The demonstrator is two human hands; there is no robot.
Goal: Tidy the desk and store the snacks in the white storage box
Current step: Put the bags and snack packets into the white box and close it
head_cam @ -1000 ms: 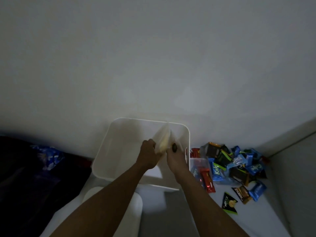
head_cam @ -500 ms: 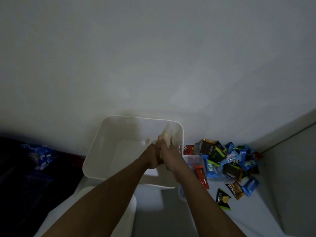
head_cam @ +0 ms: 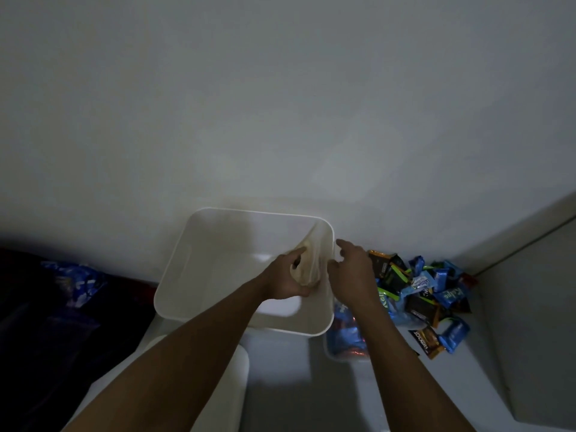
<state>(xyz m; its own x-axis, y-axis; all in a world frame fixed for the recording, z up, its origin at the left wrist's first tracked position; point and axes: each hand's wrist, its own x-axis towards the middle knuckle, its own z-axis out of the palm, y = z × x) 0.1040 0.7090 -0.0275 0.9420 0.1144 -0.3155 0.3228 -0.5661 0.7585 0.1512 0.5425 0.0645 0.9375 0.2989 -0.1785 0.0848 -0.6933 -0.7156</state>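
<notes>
Snacks [head_cam: 417, 294] lie unstored beside the white storage box [head_cam: 199, 244] — the cream cloth [head_cam: 307, 263], a second ago gripped by both hands, is now clenched by the left hand [head_cam: 288, 280] alone, the right hand [head_cam: 352, 269] released, fingers loosely spread.

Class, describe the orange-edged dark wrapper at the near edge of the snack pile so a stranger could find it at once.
Start at the white storage box by the wall; the snack pile lies to its right. At the pile's near edge, beside a blue wrapper, lies the dark wrapper, the only one there with orange edging and white lettering.
</notes>
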